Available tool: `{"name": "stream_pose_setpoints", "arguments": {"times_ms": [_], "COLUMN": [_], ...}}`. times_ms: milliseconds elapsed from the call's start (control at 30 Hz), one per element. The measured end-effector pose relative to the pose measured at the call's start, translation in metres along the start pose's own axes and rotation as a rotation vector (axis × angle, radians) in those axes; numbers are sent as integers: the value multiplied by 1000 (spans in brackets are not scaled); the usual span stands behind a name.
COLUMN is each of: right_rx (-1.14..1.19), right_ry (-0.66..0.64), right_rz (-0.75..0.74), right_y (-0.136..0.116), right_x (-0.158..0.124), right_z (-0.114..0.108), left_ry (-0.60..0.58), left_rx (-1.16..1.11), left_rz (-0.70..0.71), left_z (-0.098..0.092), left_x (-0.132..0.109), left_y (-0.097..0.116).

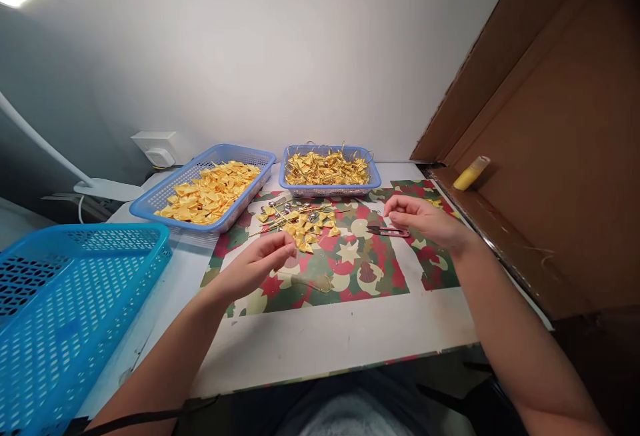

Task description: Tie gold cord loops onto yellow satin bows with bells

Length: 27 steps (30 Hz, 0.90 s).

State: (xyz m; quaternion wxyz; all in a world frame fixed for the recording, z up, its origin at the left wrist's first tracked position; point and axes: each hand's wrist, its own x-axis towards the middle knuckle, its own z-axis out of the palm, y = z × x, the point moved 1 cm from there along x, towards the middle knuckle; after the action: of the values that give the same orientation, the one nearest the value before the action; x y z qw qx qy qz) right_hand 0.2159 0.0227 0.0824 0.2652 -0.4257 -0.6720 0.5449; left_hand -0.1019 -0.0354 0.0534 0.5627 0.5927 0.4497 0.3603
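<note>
My left hand point(263, 264) is closed in a pinch over the left part of the patterned mat point(360, 276); whatever its fingertips may hold is too small to make out. Just beyond it lies a loose pile of yellow ribbon bows point(306, 224), mixed with gold cords and small silvery balls. My right hand point(423, 218) also pinches, thumb against forefinger, above a pair of thread snips point(393, 231) on the mat; nothing clear shows between its fingers. A thin gold cord point(326, 284) curls on the mat between my hands, nearer to me.
A blue basket point(215, 227) of yellow bows stands back left, and another blue basket point(330, 191) of corded bows is at the wall. A larger turquoise basket point(120, 231) is at the left. A yellow tube point(471, 173) leans by the cardboard panel point(560, 156) on the right.
</note>
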Motion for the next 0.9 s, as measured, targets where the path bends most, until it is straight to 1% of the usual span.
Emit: {"name": "stream_pose_setpoints", "arguments": {"times_ms": [67,100,167,200,267,300,333,367,400,467,500,567,633,700,800,867,900], "right_rx": [-40,-58,-110,-143,-212,-224,-225,-228,-211,-139,-66,48,79,62,55,28,-4], "right_ry": [13,12,25,37,39,-13,-96,-177,-214,-209,-192,-52,113,204,241,223,192], "right_rz": [3,5,-8,-21,-59,-69,-82,-107,-124,-136,-121,-90,-88,-92,-95,-151,-195], "right_y": [0,0,-2,-4,-6,-7,-7,-6,-5,-1,1,5,7,9,12,12,12], "right_x": [-3,-3,-3,-2,-2,-3,-4,-6,-8,-12,-14,-16,-15,-12,-6,-5,-6], "right_z": [-3,-2,10,20,47,63,81,99,116,146,158,175,185,192,197,197,195], "left_ry": [9,13,18,19,18,18,18,16,9,0,8,59,124,167,199,221,240], "left_rx": [55,67,88,99,99,68,7,-85,-201,-455,-569,-750,-875,-959,-1052,-1104,-1121], "left_rz": [-29,-42,-65,-77,-113,-143,-177,-215,-254,-317,-332,-329,-299,-260,-203,-168,-146], "left_z": [-4,-3,0,2,6,8,10,12,14,19,21,26,32,38,45,46,44], "left_x": [-10,-13,-16,-16,-14,-12,-11,-9,-7,-4,-3,-2,-1,-1,1,2,2], "left_y": [-2,-2,-3,-2,-2,-2,-2,-3,-3,-2,-1,4,11,18,27,30,31]}}
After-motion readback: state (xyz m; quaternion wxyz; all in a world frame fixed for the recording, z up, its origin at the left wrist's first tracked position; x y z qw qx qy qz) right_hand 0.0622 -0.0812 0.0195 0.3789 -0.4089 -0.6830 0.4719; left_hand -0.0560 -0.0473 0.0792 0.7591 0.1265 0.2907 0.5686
